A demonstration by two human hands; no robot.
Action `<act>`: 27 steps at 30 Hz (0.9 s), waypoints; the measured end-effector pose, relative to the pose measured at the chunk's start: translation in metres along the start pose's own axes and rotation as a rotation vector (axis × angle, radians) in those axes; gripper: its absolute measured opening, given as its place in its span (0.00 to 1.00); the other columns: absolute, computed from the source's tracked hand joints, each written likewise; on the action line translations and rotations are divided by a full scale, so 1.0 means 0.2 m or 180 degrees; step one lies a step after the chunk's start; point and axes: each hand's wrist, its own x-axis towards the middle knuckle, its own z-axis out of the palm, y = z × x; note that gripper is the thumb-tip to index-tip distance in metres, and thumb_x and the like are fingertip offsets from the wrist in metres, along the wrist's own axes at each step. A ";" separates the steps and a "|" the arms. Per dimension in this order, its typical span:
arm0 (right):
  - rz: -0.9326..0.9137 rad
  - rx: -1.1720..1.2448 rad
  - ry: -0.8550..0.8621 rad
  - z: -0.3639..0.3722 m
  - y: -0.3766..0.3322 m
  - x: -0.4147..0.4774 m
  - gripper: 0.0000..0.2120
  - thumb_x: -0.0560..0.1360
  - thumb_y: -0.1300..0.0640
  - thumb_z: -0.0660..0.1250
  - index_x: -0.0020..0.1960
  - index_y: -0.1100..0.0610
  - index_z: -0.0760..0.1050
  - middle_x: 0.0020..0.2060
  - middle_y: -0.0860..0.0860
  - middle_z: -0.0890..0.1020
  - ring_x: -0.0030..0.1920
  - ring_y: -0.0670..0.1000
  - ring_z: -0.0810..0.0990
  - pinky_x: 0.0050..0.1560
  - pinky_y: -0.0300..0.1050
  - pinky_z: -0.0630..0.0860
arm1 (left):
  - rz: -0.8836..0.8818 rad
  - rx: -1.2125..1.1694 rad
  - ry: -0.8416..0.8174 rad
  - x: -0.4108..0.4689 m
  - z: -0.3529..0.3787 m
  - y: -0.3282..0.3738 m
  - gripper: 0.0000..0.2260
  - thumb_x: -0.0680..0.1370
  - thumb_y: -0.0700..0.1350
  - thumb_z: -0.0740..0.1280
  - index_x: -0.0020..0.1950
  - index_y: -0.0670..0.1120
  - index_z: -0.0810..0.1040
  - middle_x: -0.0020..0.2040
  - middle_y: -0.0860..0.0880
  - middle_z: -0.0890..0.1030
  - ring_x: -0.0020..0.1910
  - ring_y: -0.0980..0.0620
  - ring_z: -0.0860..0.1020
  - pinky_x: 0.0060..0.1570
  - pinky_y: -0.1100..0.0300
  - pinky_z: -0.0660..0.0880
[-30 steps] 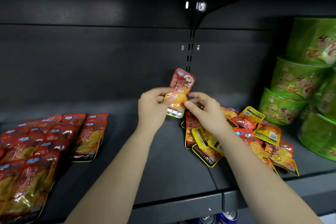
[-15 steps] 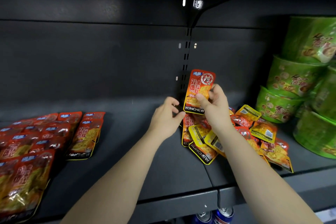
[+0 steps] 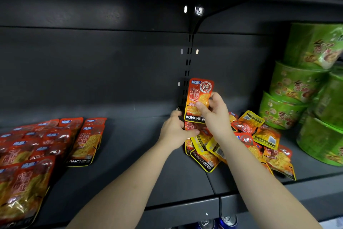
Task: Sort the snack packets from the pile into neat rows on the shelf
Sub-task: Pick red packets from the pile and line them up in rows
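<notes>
My right hand (image 3: 217, 117) holds a red and orange snack packet (image 3: 199, 90) upright above the pile, its label facing me. The pile of packets (image 3: 259, 136) lies jumbled on the dark shelf (image 3: 148, 163), right of centre, some face up and some showing yellow backs. At the pile's left edge, my left hand (image 3: 174, 134) curls around a red packet (image 3: 190, 126) with its thumb across it; its fingers are hidden behind. Overlapping rows of the same packets (image 3: 85, 143) lie flat at the left of the shelf.
Green wrapped tubs (image 3: 297, 83) are stacked at the right end of the shelf, close to the pile. A slotted upright (image 3: 188, 57) runs up the back wall. Drink can tops (image 3: 226, 221) show below the shelf's front edge. Bare shelf lies between the rows and the pile.
The packet went from both hands to my right hand alone and turned upright. My left hand dropped to the pile's left edge and closed on a red packet there.
</notes>
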 end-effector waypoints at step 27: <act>-0.0347 -0.0642 -0.0542 0.42 -0.24 -0.07 0.07 0.75 0.56 0.68 0.53 0.49 0.76 0.46 0.44 0.83 0.48 0.44 0.81 0.50 0.39 0.76 | 0.0364 0.2328 0.1116 -0.16 -0.86 0.00 0.07 0.78 0.41 0.61 0.54 0.50 0.72 0.53 0.48 0.79 0.58 0.41 0.72 0.52 0.51 0.59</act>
